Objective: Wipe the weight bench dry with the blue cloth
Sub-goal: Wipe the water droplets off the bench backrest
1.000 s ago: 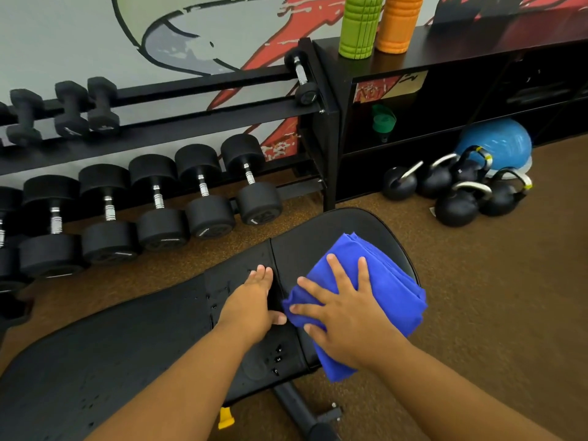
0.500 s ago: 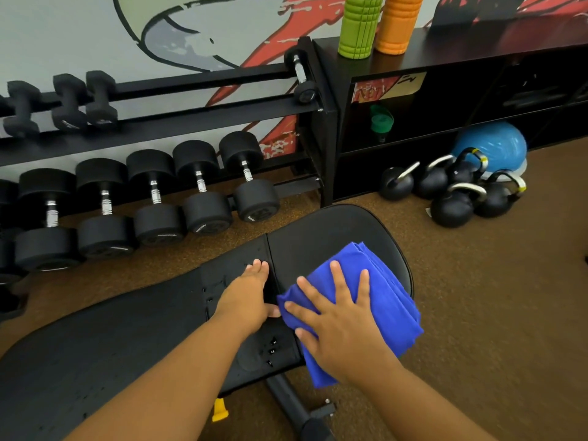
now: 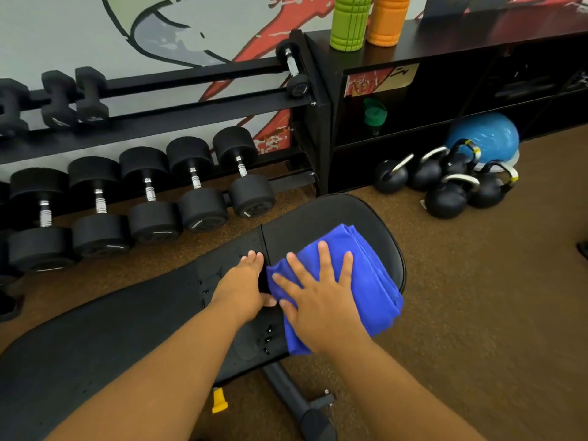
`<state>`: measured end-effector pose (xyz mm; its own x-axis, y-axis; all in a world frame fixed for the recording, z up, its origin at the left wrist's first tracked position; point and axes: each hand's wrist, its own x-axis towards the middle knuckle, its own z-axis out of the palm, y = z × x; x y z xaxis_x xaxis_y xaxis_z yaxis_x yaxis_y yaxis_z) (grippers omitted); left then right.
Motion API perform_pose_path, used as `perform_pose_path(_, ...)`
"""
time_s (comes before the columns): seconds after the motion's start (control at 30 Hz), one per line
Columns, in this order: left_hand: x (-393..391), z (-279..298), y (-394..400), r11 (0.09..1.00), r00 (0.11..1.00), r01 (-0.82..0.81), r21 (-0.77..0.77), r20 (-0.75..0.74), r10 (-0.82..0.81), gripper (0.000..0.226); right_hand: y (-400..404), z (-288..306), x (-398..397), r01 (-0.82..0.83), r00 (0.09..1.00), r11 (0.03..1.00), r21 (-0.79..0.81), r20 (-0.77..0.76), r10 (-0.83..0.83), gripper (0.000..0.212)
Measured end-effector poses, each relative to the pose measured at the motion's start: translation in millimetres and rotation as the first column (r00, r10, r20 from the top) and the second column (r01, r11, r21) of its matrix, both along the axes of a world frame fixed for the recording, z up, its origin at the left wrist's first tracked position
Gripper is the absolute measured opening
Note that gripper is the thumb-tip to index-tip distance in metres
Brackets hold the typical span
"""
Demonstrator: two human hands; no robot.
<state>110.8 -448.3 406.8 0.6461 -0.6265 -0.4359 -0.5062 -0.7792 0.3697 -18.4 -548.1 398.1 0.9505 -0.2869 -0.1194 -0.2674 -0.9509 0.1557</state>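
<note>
Slid slightly toward seat's rounded end since earlier frame: blue cloth (image 3: pixel 366 275), right hand (image 3: pixel 321 300) flat on top, fingers spread, pressing, not gripping. Folded, thick, draped over weight bench (image 3: pixel 127 323) near edge. Left hand (image 3: pixel 245 288) open, palm down beside cloth at pad gap. Shelf (image 3: pixel 445 90) cubby holds green-lidded bottle (image 3: pixel 375 116).

Black dumbbells (image 3: pixel 194 186) lined a rack on the far left — kettlebells (image 3: pixel 445 183) clustered on the brown floor far right, before a blue dome (image 3: pixel 490 135). Green (image 3: pixel 348 22) and orange rollers (image 3: pixel 386 19) stood on a black shelf (image 3: pixel 461 43).
</note>
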Motion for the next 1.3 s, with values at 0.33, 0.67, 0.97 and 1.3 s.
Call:
perform_pose_path(0.33,3.5,1.2,-0.7,0.998,0.999,0.038,0.051,-0.023,-0.037,0.098,-45.5,20.4,-28.7,0.42,0.891,0.904,0.086,0.153,-0.428,0.048)
perform_pose_path(0.67,2.8,-4.9,-1.7,0.999,1.0,0.026,0.03,-0.01,-0.025,0.1,-50.1,7.8,73.1,0.269,0.957,0.963,-0.029,0.116,-0.264,0.057)
perform_pose_path(0.97,3.1,-6.6,-6.4,0.998,0.999,0.025,0.054,-0.021,-0.024,0.101,-63.2,13.5,145.3,0.038,0.992,0.999,-0.006,-0.119,-0.039,0.056)
perform_pose_path(1.3,7.1,-10.0,-7.1,0.998,0.999,0.022,0.057,-0.044,-0.019,0.1,-130.5,38.1,164.8,0.325,0.909,0.928,0.182,-0.332,-0.253,0.079)
